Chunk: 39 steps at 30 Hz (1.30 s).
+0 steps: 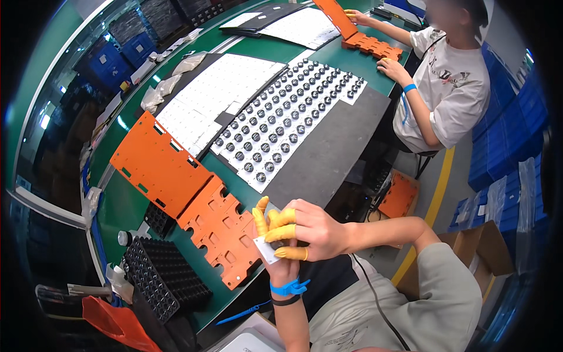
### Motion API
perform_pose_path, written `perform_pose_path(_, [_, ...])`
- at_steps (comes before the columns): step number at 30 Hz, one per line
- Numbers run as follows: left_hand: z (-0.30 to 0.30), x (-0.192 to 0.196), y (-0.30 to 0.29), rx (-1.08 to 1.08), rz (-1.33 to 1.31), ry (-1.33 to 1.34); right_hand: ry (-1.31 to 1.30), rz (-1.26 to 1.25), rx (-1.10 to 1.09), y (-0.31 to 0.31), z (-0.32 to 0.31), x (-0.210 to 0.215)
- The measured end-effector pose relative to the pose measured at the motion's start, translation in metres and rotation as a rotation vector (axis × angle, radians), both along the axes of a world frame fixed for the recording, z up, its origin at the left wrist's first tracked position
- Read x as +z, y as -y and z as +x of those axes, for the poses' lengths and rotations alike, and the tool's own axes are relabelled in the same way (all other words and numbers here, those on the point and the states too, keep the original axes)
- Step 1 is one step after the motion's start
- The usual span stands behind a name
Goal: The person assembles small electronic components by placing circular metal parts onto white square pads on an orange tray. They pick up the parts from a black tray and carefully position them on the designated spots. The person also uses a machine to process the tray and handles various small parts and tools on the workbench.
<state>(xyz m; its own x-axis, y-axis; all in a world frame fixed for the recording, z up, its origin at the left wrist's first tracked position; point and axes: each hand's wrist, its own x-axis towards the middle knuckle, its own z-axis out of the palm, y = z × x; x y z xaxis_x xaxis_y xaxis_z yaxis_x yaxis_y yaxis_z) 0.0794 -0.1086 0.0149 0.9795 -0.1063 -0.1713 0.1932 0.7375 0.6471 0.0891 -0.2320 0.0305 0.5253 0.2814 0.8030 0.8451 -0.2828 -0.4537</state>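
Yellow finger covers sit on the fingertips of both my hands. Between them is a small white square piece [266, 250], tilted, with a dark part partly showing behind the fingers. My left hand [284, 271], wearing a blue wrist strap [290, 287], is closed on it from below. Across the front comes my right hand [319, 230], its fingers bent and pinching the same piece. Just left of the hands lies an orange fixture [220, 232] with notched edges, its hinged orange cover [161, 164] laid open beyond.
Rows of black round knobs stand on a white sheet [231, 157] over a dark mat [334, 155]. Black trays [167, 273] are stacked at left. At the far right a co-worker [448, 82] handles another orange fixture [372, 45]. An open cardboard box [492, 249] is beside me.
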Motion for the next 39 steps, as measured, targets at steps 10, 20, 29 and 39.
perform_pose_path(10, [0.003, 0.002, -0.051, 0.548, 1.518, 0.469, -0.226, -0.108, -0.414, 0.122, 0.065, -0.01])
perform_pose_path(20, [0.007, -0.022, -0.072, 0.428, 1.672, 0.408, -0.232, -0.396, -0.912, 0.246, 0.151, -0.066])
perform_pose_path(29, [0.01, -0.02, -0.068, 0.424, 1.69, 0.413, -0.075, -0.579, -0.944, 0.248, 0.168, -0.067])
perform_pose_path(39, [0.01, -0.026, -0.064, 0.463, 1.778, 0.384, 0.055, -0.379, -0.512, 0.094, 0.182, -0.023])
